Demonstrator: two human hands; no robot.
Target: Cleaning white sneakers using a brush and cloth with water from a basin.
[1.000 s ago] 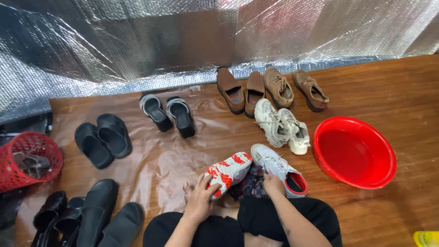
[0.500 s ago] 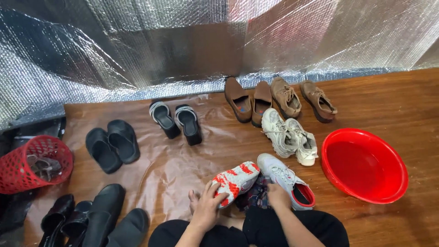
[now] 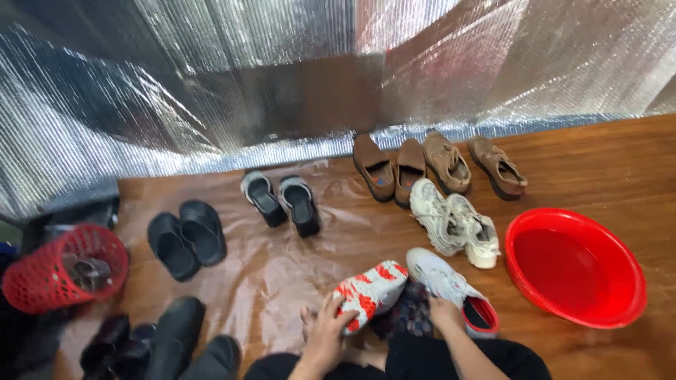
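From the head view, the left hand [image 3: 325,336] grips the red-and-white sneaker [image 3: 371,294], tipped sole-up as before, while the right hand [image 3: 445,309] rests on its upright mate [image 3: 451,285] — grip unclear. The view has swung left — the red basin [image 3: 574,267] sits untouched nearby.

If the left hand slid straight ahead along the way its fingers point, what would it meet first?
The left hand already rests on the red-and-white sneaker, so that comes first. Past its toe, probably the white lace-up pair, though depth is hard to judge.
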